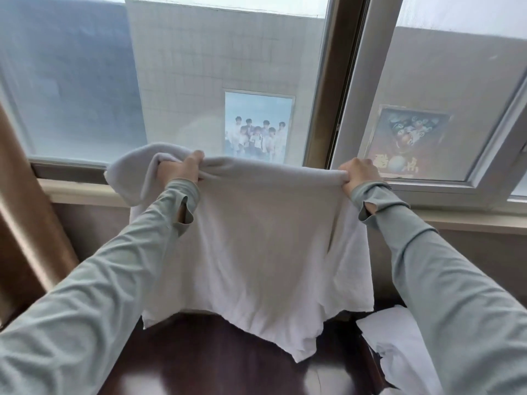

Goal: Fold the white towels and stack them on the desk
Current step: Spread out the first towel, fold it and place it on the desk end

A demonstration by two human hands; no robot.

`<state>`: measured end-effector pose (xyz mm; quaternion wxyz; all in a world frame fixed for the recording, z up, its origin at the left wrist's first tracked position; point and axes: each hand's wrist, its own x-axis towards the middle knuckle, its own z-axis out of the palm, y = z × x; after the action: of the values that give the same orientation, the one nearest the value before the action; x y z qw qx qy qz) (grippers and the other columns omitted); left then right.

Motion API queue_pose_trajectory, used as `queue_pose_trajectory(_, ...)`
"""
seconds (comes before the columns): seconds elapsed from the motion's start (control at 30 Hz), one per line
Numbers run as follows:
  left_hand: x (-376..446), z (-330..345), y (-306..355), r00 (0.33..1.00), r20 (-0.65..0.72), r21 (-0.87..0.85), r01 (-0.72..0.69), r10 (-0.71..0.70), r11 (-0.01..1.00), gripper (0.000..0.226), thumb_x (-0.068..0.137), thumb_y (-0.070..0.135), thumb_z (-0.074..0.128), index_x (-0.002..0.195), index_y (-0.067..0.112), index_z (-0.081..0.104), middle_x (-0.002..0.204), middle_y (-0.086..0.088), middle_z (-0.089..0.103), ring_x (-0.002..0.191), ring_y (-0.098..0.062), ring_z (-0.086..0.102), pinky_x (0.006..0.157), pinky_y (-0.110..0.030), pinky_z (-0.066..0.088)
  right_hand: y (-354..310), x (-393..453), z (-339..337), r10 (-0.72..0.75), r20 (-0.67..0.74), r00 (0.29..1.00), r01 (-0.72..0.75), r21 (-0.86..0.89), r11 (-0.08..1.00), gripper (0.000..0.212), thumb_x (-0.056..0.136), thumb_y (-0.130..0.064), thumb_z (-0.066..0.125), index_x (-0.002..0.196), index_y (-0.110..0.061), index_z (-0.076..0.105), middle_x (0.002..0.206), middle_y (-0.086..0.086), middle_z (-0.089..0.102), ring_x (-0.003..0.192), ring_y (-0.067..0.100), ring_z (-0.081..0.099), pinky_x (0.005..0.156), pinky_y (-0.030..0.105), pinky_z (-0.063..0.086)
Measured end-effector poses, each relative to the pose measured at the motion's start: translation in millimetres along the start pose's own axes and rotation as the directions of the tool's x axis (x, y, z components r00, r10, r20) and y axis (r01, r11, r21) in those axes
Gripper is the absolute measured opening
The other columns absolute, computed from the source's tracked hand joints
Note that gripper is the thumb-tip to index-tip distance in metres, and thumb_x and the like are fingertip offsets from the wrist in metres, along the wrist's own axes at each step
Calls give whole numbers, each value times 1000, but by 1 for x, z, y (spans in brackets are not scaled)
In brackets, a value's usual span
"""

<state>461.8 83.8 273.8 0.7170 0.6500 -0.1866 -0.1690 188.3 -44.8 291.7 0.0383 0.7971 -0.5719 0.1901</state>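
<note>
A white towel (256,252) hangs in the air in front of the window, held up by its top edge above the dark wooden desk (199,366). My left hand (178,168) grips the top edge near the left, where a loose end of the towel flops over and behind it. My right hand (359,175) grips the top right corner. The towel's lower edge hangs uneven just above the desk. More white cloth (399,346) lies at the desk's right side, partly hidden by my right sleeve.
A large window (228,67) with a bronze frame post (333,81) fills the back, with two posters stuck on the glass. A beige sill (85,192) runs below it. A brown curtain (25,212) hangs at the left.
</note>
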Motion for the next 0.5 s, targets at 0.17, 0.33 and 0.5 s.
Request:
queue_pose_trajectory(0.17, 3, -2, -10, 999, -25, 43, 34, -33, 999, 58, 77, 37, 71, 116, -4, 57, 107, -10, 63, 86, -20, 61, 73, -21, 42, 25, -2, 28, 132, 31, 991, -131, -30, 991, 27, 80, -5, 49, 100, -5, 68, 108, 21, 62, 102, 38, 60, 77, 35, 46)
queue_pose_trajectory(0.33, 3, -11, -5, 989, -122, 177, -66, 89, 982, 56, 87, 48, 57, 108, -4, 59, 114, -16, 63, 105, -26, 61, 79, -24, 40, 35, 2, 21, 90, -61, 994, -89, 15, 996, 26, 80, 3, 46, 92, -5, 67, 101, 25, 61, 98, 42, 59, 75, 36, 46)
queue_pose_trajectory(0.5, 49, -18, 30, 947, -243, 182, -167, 209, 969, 40, 86, 32, 60, 113, 3, 52, 115, -7, 57, 106, -19, 56, 86, -27, 42, 39, 9, 0, 55, -317, 947, -27, 94, 995, 40, 84, 4, 42, 119, -10, 56, 109, 25, 59, 103, 46, 56, 82, 44, 46)
